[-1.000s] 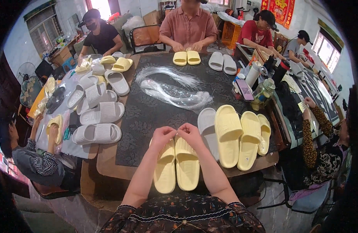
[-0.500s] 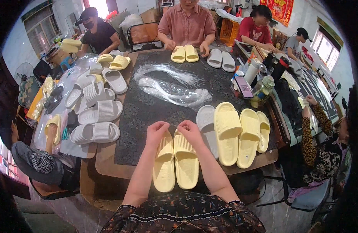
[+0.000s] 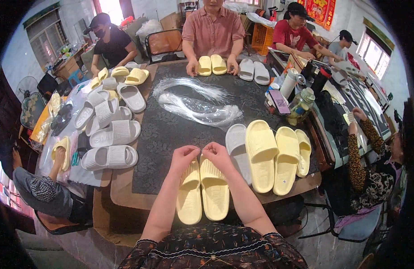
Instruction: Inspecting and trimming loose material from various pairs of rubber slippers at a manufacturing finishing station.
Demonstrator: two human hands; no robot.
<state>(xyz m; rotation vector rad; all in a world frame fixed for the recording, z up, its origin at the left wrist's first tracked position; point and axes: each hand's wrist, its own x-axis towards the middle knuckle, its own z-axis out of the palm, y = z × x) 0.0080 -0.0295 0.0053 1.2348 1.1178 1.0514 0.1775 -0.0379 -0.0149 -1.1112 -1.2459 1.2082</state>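
Observation:
A pair of pale yellow slippers (image 3: 189, 204) lies side by side at the table's near edge, toes away from me. Over their toe ends, my left hand (image 3: 184, 158) and my right hand (image 3: 216, 154) are closed in pinches, fingertips almost meeting. Whatever they pinch is too fine to make out. Just right of my right hand lies a grey slipper (image 3: 237, 143), partly behind a large yellow slipper (image 3: 261, 157). Beyond my hands rests a loose bundle of thin transparent strands (image 3: 189, 105) in plastic film.
Several grey slippers (image 3: 115, 132) are heaped at the left. To the right stand a phone (image 3: 278, 101), a glass jar (image 3: 301, 107) and a white flask (image 3: 289, 81). Across the table a person in a pink shirt (image 3: 213, 33) touches yellow slippers (image 3: 211, 65). Other people sit around.
My hands have drawn closer together over the slippers. The person across has moved their hands to either side of their yellow pair. The person in red has lifted their head.

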